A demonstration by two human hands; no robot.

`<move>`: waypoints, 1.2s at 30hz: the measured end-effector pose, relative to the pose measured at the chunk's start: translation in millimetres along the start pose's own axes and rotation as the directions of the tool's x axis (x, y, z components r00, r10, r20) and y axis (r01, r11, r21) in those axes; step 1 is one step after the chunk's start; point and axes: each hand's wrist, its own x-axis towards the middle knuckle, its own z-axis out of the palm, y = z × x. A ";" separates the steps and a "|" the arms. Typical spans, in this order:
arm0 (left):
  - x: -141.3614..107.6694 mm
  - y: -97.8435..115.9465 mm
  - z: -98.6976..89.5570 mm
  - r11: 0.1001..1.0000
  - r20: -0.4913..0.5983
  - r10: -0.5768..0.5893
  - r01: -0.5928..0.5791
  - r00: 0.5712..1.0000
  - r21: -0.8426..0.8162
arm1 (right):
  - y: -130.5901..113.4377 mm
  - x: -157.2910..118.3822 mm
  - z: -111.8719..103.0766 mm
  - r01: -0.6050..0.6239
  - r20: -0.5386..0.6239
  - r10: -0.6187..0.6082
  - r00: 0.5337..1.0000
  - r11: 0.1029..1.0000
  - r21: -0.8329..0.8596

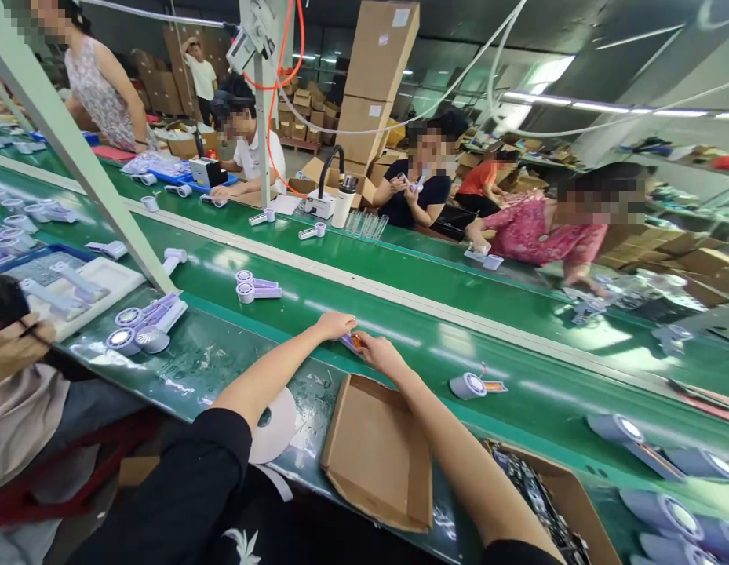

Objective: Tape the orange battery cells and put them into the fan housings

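Observation:
Over the near edge of the green belt, my left hand (334,325) is closed around a purple handheld fan (347,342), hiding most of it. My right hand (377,352) meets it from the right, fingers pinched at the fan's handle, where a bit of orange shows. Below my wrists lies a shallow cardboard box (379,455). A roll of white tape (275,428) rests on the bench under my left forearm. Further right on the belt is another fan (471,385), its handle showing an orange strip.
Two fans (255,289) lie on the belt to the left; more fans (143,328) are piled on the bench. Right of my arm, a carton (552,494) holds dark parts. Grey fans (664,510) crowd the right corner. Co-workers sit across the belt; another person's hand (16,345) is at left.

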 end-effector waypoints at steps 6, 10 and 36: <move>-1.5 14.8 5.9 0.999 -0.023 -0.041 0.041 0.999 0.006 | -6.9 9.2 4.7 -0.019 0.081 0.030 0.996 0.990 -0.138; -2.0 27.5 4.9 0.998 -0.019 -0.048 0.049 0.999 0.034 | -19.3 19.6 -3.9 -0.029 0.069 0.036 0.997 0.994 -0.102; -141.7 -169.6 -127.7 0.854 -0.174 -0.388 0.423 0.905 0.302 | -7.6 -225.7 116.8 0.052 -0.635 0.434 0.639 0.800 0.598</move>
